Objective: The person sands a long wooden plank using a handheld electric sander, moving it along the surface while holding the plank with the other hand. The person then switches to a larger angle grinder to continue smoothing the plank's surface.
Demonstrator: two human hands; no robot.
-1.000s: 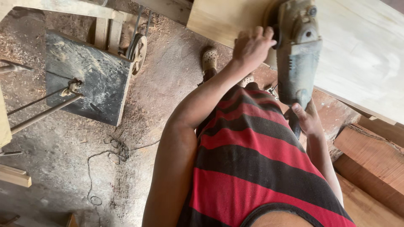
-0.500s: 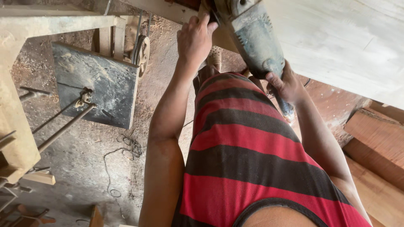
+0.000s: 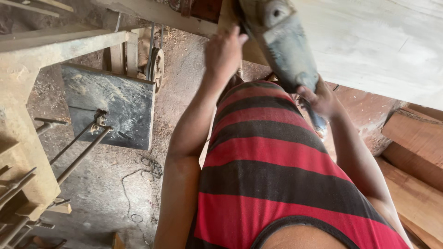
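Board: a wide pale wooden panel across the upper right of the frame; it fills more of the top than half a second ago, as the view has tipped toward it.
Floor: dusty ground at lower left, strewn with sawdust and a thin loose cord.
Shirt: red and black stripes, filling the lower middle.
Machine: a dark metal plate with rods at centre left, lower in the frame than before.
Planks: reddish timber stacked at the right edge.
Grinder: a grey power tool at top centre, its head against the board's near edge; it shows larger and more upright than in the earlier frame.
Left hand: fingers bent, resting on the board's edge just beside the grinder's head, as before.
Right hand: wrapped around the grinder's rear handle, right of centre, grip unchanged.
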